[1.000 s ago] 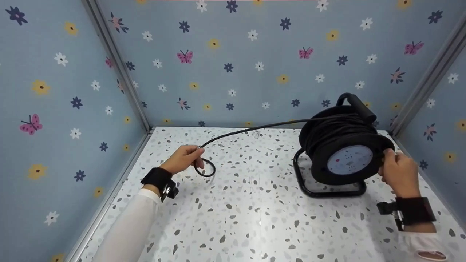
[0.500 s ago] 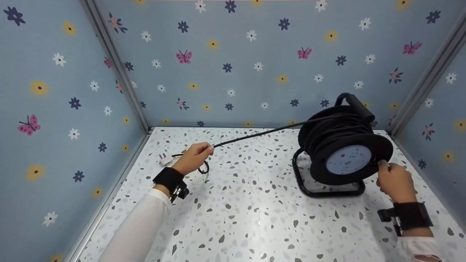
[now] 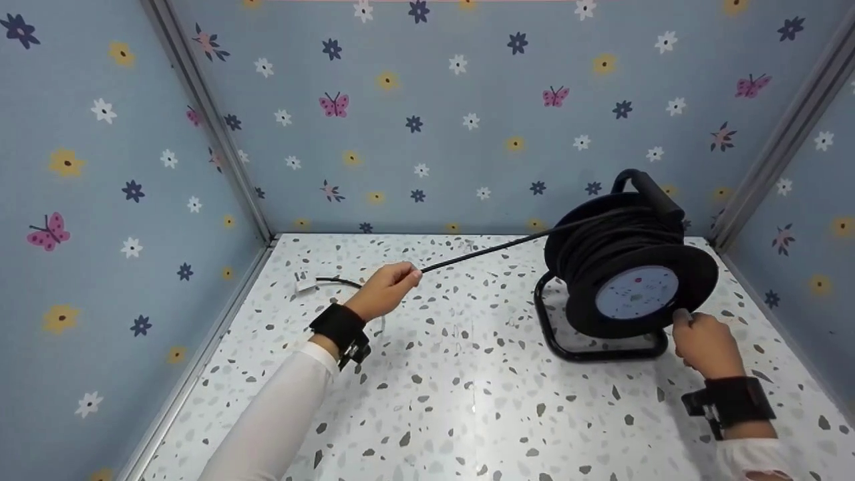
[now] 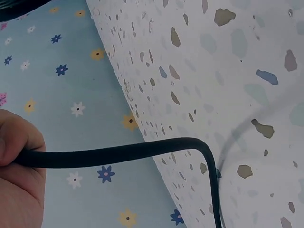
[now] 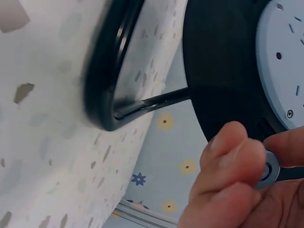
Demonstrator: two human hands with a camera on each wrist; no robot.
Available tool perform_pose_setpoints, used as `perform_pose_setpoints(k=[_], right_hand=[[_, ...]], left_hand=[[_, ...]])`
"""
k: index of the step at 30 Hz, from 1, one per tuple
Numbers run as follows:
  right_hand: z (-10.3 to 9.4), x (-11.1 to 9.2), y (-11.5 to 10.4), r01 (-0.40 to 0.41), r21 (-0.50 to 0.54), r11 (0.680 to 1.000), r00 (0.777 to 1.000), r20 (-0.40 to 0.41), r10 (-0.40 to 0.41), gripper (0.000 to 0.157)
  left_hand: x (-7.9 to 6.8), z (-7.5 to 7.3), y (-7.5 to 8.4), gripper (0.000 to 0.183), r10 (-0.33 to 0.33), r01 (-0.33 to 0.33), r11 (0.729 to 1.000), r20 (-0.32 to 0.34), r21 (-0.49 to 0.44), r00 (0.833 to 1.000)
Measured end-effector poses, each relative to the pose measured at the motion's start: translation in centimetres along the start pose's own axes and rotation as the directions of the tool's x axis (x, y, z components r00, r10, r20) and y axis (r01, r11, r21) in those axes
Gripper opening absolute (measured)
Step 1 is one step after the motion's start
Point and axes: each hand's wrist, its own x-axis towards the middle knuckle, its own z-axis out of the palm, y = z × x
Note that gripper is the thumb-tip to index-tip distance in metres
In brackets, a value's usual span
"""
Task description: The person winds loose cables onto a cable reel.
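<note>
A black cable reel (image 3: 631, 267) with a pale round socket face stands on its tubular frame (image 3: 604, 357) at the right. From its drum a black cable (image 3: 484, 252) stretches taut to my left hand (image 3: 384, 290), which grips it. The cable's free end runs out behind that hand to a pale plug (image 3: 305, 286) lying on the table. At the reel's lower right edge, my right hand (image 3: 709, 344) holds a small winding knob (image 5: 270, 168) between thumb and curled fingers; the knob is mostly hidden in the head view.
The speckled white tabletop (image 3: 467, 394) is bounded by blue flowered panels (image 3: 427, 120) at the back and both sides, with metal strips at the corners. The reel's carrying handle (image 3: 654, 194) rises close to the back panel.
My left hand has moved right along with the cable, towards the reel, and the plug has come into view. The reel has turned; my right hand has moved down and left with the knob.
</note>
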Motion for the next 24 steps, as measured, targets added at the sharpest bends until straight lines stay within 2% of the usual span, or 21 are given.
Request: perform_pose_setpoints(k=[10,19,24], right_hand=[[2.0,-0.2,-0.3,0.011,-0.026,1.000,0.998,0.069,-0.009,0.064],[4.0,-0.8,-1.8,0.000,-0.008,1.000,0.982,0.191,0.002,0.066],[5.1,-1.2,-2.6,0.014,-0.020,1.000,0.984,0.179,-0.010,0.063]], left_hand=[[1.8,1.9,1.3,0.030,0.024,-0.027,0.998,0.042,0.062,0.999],[3.5,4.2,2.6,0.029,0.044,-0.050,0.996,0.077,0.079,0.996],[4.4,5.3,3.1,0.029,0.070,-0.076,0.994,0.075,0.083,0.995]])
